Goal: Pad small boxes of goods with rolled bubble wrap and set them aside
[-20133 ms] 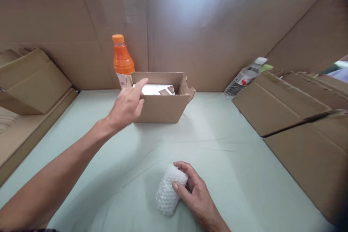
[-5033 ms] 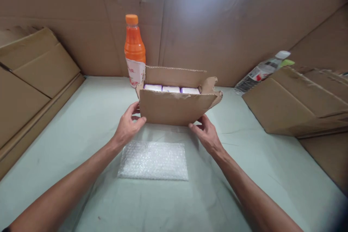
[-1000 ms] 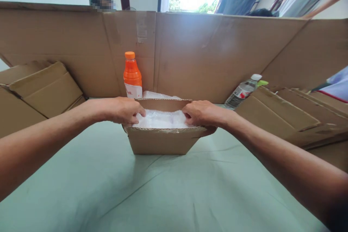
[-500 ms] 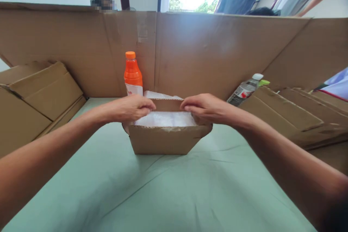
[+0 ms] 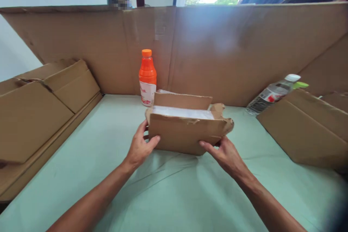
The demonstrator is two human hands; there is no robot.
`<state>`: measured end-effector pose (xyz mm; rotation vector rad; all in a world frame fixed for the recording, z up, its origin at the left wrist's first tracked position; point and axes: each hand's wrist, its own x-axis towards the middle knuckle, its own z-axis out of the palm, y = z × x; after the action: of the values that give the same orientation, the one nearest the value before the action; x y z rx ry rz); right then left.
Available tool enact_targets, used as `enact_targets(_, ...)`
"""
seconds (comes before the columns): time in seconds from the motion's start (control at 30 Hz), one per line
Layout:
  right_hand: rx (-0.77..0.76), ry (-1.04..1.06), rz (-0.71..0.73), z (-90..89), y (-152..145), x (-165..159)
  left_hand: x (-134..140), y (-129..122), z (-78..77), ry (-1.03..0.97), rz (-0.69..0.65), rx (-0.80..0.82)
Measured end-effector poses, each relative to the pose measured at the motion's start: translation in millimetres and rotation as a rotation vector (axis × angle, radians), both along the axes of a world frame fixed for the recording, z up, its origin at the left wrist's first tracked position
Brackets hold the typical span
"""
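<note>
A small brown cardboard box (image 5: 182,134) is on the pale green cloth, its top flaps raised. White, plastic-looking material (image 5: 185,112) fills the opening. My left hand (image 5: 141,143) grips the box's left side, thumb on the front face and fingers round the side. On the right lower side, my right hand (image 5: 221,150) holds the box with its thumb across the front; its other fingers are partly hidden behind the corner. Behind the box, to the left, stands an orange bottle (image 5: 147,76) with an orange cap and white label.
A tall cardboard wall (image 5: 231,58) runs across the back. Larger cardboard boxes flank the green cloth (image 5: 114,116), one at left (image 5: 35,119) and one at right (image 5: 307,130). A clear bottle (image 5: 272,96) with a white cap leans by the right one. Part of a person's head shows beyond the wall.
Both hands have moved from the top flaps down to the sides of the box. The box now sits slightly turned. My view has shifted, and the arm at upper right has mostly left it.
</note>
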<state>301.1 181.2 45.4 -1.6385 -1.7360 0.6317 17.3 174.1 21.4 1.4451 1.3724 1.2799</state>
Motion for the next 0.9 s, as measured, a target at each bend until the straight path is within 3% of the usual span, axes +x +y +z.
enact_targets(0.1, -0.001, -0.026, -0.072, 7.1, -10, 15, 17, -11, 8.5, 0.006, -0.039, 0.038)
enact_targets(0.17, 0.018, -0.051, -0.074, 10.3, -16, 18, 10, -33, 7.3, 0.031, -0.038, 0.072)
enact_targets(0.23, 0.024, -0.057, 0.022, 11.7, -11, -1, -11, -60, 1.7, 0.035, 0.064, 0.066)
enact_targets(0.33, 0.026, 0.037, 0.332, 11.6, 25, -72, -57, -91, -5.1, -0.008, 0.364, 0.004)
enact_targets(0.43, 0.067, 0.181, 0.601, 6.5, 80, -166, -100, -100, -7.8, -0.05, 0.584, 0.002)
enact_targets(0.53, 0.048, 0.2, 0.598, -9.8, 119, -245, -124, -92, -16.4, -0.09, 0.636, 0.054)
enact_targets(0.6, 0.053, 0.184, 0.539, -27.2, 125, -280, -132, -81, -25.6, -0.089, 0.614, 0.072)
enact_targets(0.77, 0.05, 0.131, 0.563, -71.7, 108, -327, -143, -41, -36.4, -0.078, 0.571, 0.105)
enact_targets(0.9, 0.072, 0.077, 0.585, -84.0, 118, -355, -155, 1, -39.7, -0.094, 0.548, 0.161)
